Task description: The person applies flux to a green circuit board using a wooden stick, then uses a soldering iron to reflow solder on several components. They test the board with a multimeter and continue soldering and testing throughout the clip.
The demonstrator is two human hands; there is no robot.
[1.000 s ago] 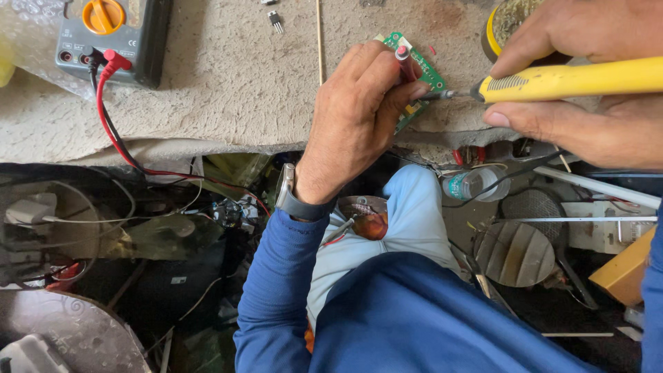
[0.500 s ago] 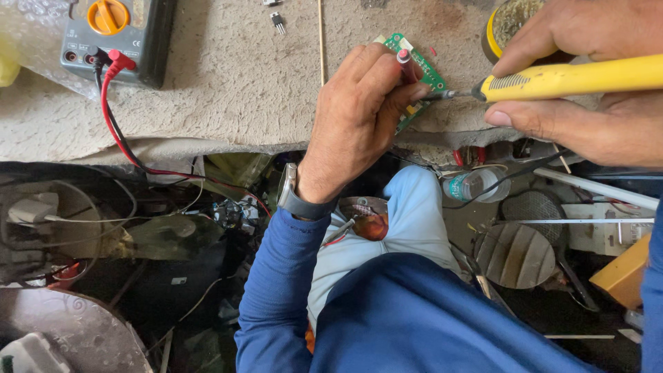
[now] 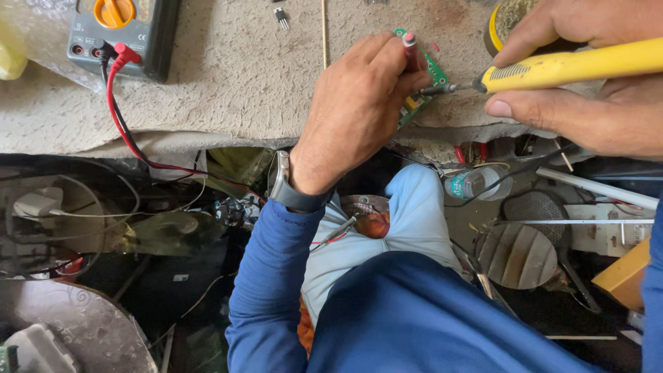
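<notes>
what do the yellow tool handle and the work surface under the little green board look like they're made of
The yellow soldering-iron handle looks like smooth moulded plastic, slightly glossy, with a ribbed grip near its metal tip. The beige work surface looks like rough, fuzzy fabric or carpet, going by its matted, grainy texture; it could also be worn foam.

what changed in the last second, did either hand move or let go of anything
Almost nothing. The view drifts very slightly, so the multimeter sits a touch further right in the picture. The left hand keeps pinching the small green circuit board at the bench edge, and the right hand keeps the yellow soldering iron with its tip at the board. Nothing was picked up or released.
</notes>
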